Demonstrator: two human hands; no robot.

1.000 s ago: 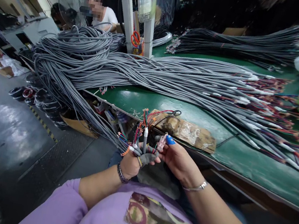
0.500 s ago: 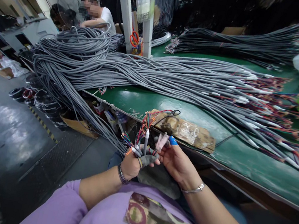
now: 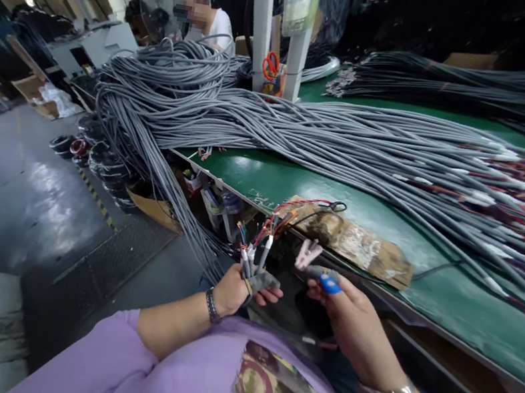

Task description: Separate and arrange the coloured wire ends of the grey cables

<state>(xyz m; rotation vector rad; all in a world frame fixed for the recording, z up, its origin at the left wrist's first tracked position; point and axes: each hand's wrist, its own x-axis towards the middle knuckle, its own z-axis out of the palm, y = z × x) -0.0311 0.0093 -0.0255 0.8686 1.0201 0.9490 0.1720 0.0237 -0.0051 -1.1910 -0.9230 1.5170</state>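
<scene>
My left hand, with grey finger cots, is closed round several grey cable ends whose coloured wires fan upward. My right hand is a short way to the right, apart from the left, pinching a small pale pink tweezer-like tool between thumb and fingers; a blue cot covers one fingertip. Both hands hover in front of the near edge of the green table.
A big heap of grey cables with coloured wire ends lies across the table and hangs off its left end. A taped cardboard pad sits near the edge. White posts with orange scissors stand behind. Another person sits far back.
My right hand has drawn away to the right from the left hand with the pink tool. The view has swung left, so the table contents shifted right.
</scene>
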